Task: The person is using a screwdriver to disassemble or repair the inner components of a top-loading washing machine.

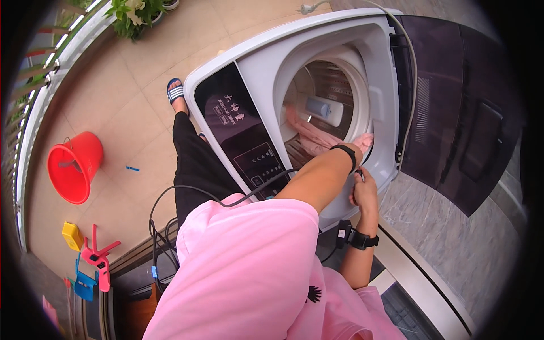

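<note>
My left arm reaches over the top-loading washing machine [374, 73], with a black band [352, 156] at the wrist. A pink cloth [317, 139] trails from inside the steel drum [330, 76] and bunches up beside my left hand [360, 148]. This hand is closed on the cloth at the tub's rim, its fingers mostly hidden. Just below that wrist, my right hand [364, 188] is closed, fingers curled near the machine's front edge. Something small and dark shows at its fingertips, close to the band's lower end; I cannot make it out.
The machine's dark lid [453, 107] stands open at the right, a pale power cord [412, 79] looping past it. A black cable [187, 187] runs by my body. On the tiled floor at left are a red bucket [90, 164], pink clips [97, 258] and a plant [135, 14].
</note>
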Demonstrator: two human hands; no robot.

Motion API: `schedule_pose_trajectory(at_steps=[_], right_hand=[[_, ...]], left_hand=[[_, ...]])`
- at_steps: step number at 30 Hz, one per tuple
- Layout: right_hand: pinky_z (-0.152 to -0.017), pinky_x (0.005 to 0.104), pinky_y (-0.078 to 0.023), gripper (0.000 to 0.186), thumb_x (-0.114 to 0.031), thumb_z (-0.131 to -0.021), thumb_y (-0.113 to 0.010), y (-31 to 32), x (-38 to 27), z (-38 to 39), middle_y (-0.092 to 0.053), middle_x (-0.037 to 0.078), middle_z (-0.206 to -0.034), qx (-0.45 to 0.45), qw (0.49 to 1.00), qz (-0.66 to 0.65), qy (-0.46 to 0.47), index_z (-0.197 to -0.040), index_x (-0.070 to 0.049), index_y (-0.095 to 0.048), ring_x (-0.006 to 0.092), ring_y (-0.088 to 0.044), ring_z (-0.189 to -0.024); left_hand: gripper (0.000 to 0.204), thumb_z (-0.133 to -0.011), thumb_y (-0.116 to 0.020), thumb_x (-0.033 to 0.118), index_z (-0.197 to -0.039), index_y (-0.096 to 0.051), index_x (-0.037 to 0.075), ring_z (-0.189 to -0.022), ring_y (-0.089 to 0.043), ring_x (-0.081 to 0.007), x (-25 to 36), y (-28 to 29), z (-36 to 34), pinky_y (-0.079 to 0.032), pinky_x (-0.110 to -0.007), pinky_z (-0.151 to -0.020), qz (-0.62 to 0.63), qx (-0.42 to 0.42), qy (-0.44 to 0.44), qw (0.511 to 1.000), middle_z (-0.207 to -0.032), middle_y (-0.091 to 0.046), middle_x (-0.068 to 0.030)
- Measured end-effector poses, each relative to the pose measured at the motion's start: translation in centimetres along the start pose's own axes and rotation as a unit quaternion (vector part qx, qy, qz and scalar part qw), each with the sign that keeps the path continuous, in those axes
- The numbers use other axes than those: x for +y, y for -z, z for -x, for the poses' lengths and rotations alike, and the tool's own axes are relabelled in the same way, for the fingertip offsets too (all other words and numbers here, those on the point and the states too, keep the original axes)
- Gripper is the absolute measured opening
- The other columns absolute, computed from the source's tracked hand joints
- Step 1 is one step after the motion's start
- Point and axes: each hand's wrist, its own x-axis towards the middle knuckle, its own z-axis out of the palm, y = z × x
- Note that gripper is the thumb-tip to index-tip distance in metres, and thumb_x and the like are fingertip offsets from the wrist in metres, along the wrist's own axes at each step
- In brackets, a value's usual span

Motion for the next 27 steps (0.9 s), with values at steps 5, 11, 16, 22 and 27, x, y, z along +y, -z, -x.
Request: schedule_pose_trajectory(at_steps=[5, 11, 16, 22, 27], right_hand=[[-0.036, 0.0322, -0.040, 0.043, -0.018, -0.099, -0.050, 0.7, 1.6, 0.3, -0.052, 0.007, -0.059, -0.013, 0.998, -0.064, 0.004, -0.140, -0.008, -0.049, 0.0160, -0.050, -0.041], [-0.037, 0.0278, -0.037, 0.044, -0.024, -0.100, -0.052, 3.3, 3.2, 3.9, -0.049, 0.002, -0.058, -0.086, 0.971, -0.222, -0.024, -0.142, -0.014, -0.047, 0.0125, -0.046, -0.041], [-0.040, 0.0253, -0.037, 0.043, -0.026, -0.102, -0.050, 5.0, 5.3, 5.7, -0.053, 0.003, -0.064, -0.106, 0.938, -0.328, 0.029, -0.143, -0.017, -0.046, 0.0106, -0.044, -0.043], [-0.042, 0.0251, -0.038, 0.044, -0.026, -0.102, -0.050, 4.6, 7.6, 5.7, -0.055, 0.005, -0.068, -0.111, 0.887, -0.447, 0.038, -0.144, -0.015, -0.044, 0.0115, -0.046, -0.045], [-0.042, 0.0253, -0.037, 0.046, -0.025, -0.101, -0.050, 4.0, 8.1, 5.4, -0.054, 0.007, -0.070, -0.268, 0.831, -0.483, 0.068, -0.145, -0.012, -0.043, 0.0129, -0.047, -0.046]], left_hand=[[0.072, -0.079, -0.066, 0.017, -0.134, -0.029, -0.013, -0.112, -0.060, -0.0424, 1.6, 1.1, 3.5, -0.050, -0.043, -0.093, -0.106, 0.032, 0.078, 0.991, -0.119, -0.058, -0.0286], [0.031, -0.083, -0.058, 0.028, -0.106, -0.072, 0.012, -0.101, -0.067, -0.0319, 1.3, 3.9, 5.6, -0.052, -0.038, -0.085, -0.288, -0.053, 0.150, 0.944, -0.104, -0.069, -0.0210], [0.033, -0.085, -0.063, 0.030, -0.100, -0.073, 0.002, -0.100, -0.067, -0.0375, 3.5, 6.8, 9.0, -0.052, -0.040, -0.087, -0.236, 0.006, 0.107, 0.966, -0.100, -0.069, -0.0233], [0.012, -0.088, -0.062, 0.011, -0.096, -0.064, 0.003, -0.073, -0.062, -0.0155, 7.0, 7.8, 11.0, -0.049, -0.029, -0.071, -0.166, 0.042, -0.089, 0.981, -0.080, -0.068, -0.0063], [0.014, -0.086, -0.060, 0.001, -0.098, -0.066, 0.004, -0.075, -0.061, -0.0189, 10.3, 7.0, 13.7, -0.049, -0.031, -0.073, -0.153, 0.009, -0.239, 0.959, -0.081, -0.065, -0.0077]])
